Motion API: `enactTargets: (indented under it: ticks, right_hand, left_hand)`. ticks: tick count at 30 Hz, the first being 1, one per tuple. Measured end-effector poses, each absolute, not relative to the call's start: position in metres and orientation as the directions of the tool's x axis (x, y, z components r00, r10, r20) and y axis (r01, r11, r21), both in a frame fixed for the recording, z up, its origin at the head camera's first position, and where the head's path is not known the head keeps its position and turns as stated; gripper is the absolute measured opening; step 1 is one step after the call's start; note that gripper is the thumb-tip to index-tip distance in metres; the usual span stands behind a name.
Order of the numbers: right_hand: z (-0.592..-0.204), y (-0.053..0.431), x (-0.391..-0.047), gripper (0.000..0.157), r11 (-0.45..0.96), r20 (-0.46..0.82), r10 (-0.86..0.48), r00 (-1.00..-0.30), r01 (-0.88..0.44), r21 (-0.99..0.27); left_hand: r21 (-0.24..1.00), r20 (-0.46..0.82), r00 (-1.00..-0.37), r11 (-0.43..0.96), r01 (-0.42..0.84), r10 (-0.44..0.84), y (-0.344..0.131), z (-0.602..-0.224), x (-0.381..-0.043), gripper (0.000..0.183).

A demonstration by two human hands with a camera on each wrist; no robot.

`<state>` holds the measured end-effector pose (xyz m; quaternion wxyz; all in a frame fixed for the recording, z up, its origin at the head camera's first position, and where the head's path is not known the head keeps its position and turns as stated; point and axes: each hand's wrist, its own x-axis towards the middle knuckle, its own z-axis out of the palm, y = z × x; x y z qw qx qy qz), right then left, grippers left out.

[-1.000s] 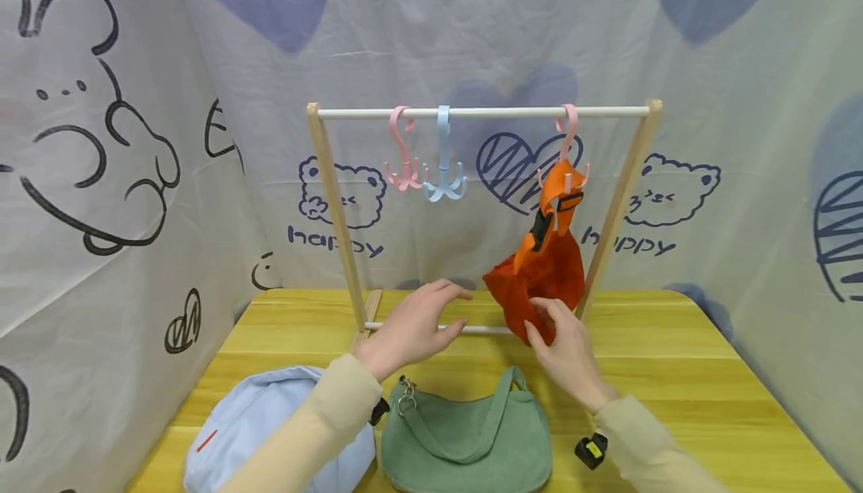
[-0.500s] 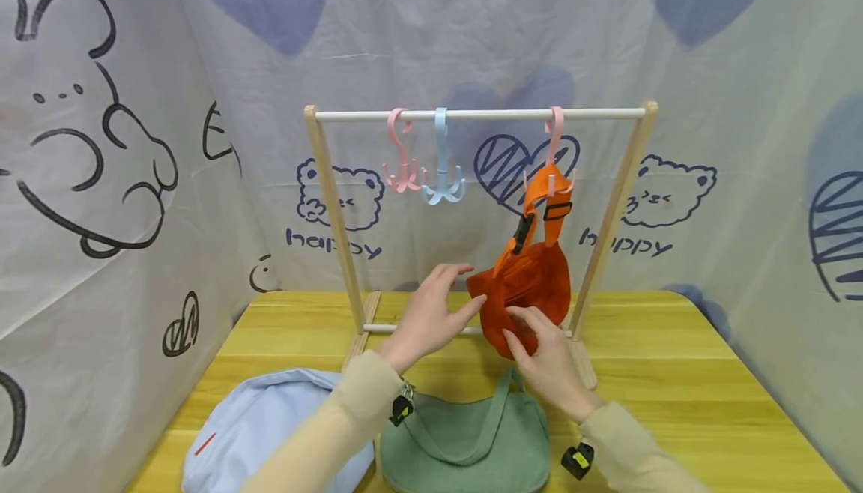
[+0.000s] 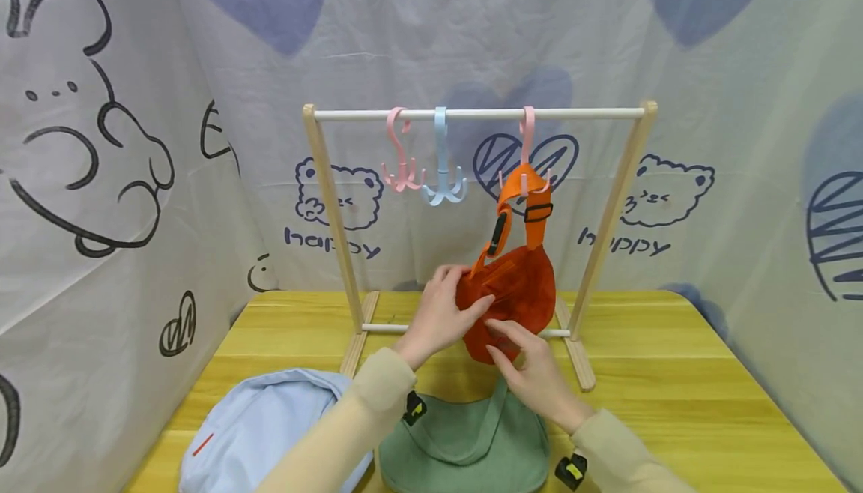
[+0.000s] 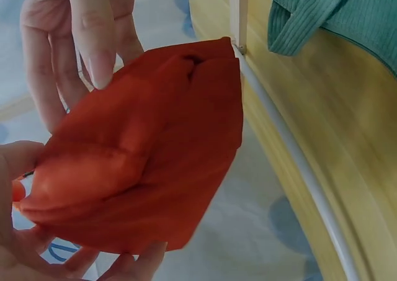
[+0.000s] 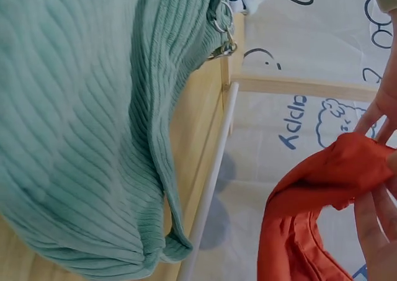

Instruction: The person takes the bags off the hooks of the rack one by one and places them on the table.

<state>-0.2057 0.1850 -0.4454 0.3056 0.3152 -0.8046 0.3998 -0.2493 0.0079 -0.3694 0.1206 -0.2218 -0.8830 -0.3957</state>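
An orange-red waist bag (image 3: 519,291) hangs by its orange buckled strap (image 3: 536,223) from a pink multi-prong hook (image 3: 527,137) on a white rod. My left hand (image 3: 441,313) holds the bag's left edge, fingers at the side and thumb across the front. My right hand (image 3: 536,373) grips the lower front, thumb apart from the index finger. In the left wrist view the bag (image 4: 149,144) spans the space between both hands. The right wrist view shows its red fabric (image 5: 347,169) against my fingers; part of the grip is hidden.
The wooden rack (image 3: 607,231) stands on the yellow wood-grain table (image 3: 674,403). Another pink hook (image 3: 403,171) and a blue hook (image 3: 443,178) hang left on its rod. A green corduroy handbag (image 3: 465,440) and a light blue bag (image 3: 263,425) lie in front.
The waist bag and its pink hook have slid left along the rod, with my right hand following. My left hand has moved right and come onto the bag's left edge.
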Motion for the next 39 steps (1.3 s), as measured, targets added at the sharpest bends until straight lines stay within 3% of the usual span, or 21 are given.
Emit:
enactTargets:
  ticks: [8,17,22,26,33,39]
  right_hand:
    - [-0.443,0.191,-0.204,0.035,0.424,0.732,-0.266,-0.628,-0.758,-0.496]
    - [-0.406,0.222,-0.217,0.029,0.491,0.824,-0.078,-0.561,-0.741,-0.458]
    - [-0.377,0.237,-0.230,0.037,0.572,0.836,0.038,-0.547,-0.674,-0.467]
    - [-0.355,0.245,-0.239,0.048,0.611,0.794,0.074,-0.604,-0.601,-0.515]
    - [-0.320,0.245,-0.252,0.059,0.482,0.614,0.063,-0.787,-0.515,-0.709]
    - [-0.300,0.249,-0.264,0.062,0.421,0.508,0.071,-0.858,-0.436,-0.795]
  left_hand:
    - [0.697,0.380,-0.879,0.536,0.476,0.287,0.003,-0.371,-0.251,0.047]
    - [0.707,0.401,-0.860,0.491,0.510,0.315,-0.005,-0.372,-0.253,0.049]
    - [0.701,0.407,-0.839,0.466,0.540,0.360,-0.008,-0.372,-0.254,0.045]
    - [0.716,0.390,-0.830,0.436,0.546,0.400,-0.009,-0.371,-0.254,0.041]
    - [0.732,0.354,-0.819,0.412,0.544,0.452,-0.009,-0.367,-0.253,0.042]
    - [0.737,0.327,-0.821,0.418,0.532,0.469,-0.006,-0.363,-0.253,0.043]
